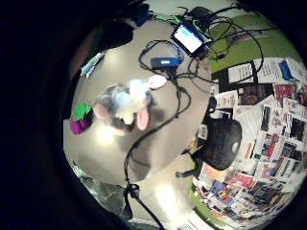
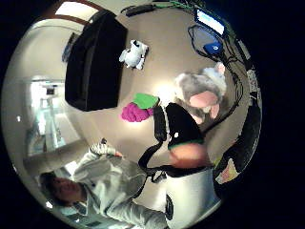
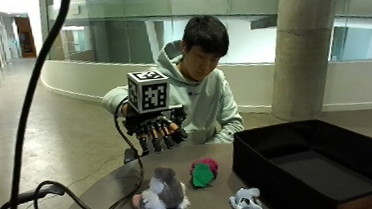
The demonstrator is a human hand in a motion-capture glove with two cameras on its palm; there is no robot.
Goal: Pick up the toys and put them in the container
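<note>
The gloved right hand [image 3: 156, 129] is hovering above the table [image 3: 112, 190] left of centre in the outside view, its fingers [image 3: 165, 135] hanging down loosely spread and holding nothing. Below it, toward the lower middle of the frame, a grey and white plush mouse [image 3: 158, 194] with pink ears is lying on the table, apart from the hand; in the little finger side palm view this same mouse [image 1: 125, 104] is sitting near the centre of the picture, with dark cables running beside it. Just right of the mouse in the outside view, a magenta and green plush toy [image 3: 204, 172] is resting on the table, and lower down, near the bottom edge, a small grey and white plush animal [image 3: 246, 203] is lying close to the container. The container [image 3: 325, 174], a black open box, is filling the right part of the frame and is showing a bare dark floor inside. The person in a light hoodie is sitting behind the table, looking down.
</note>
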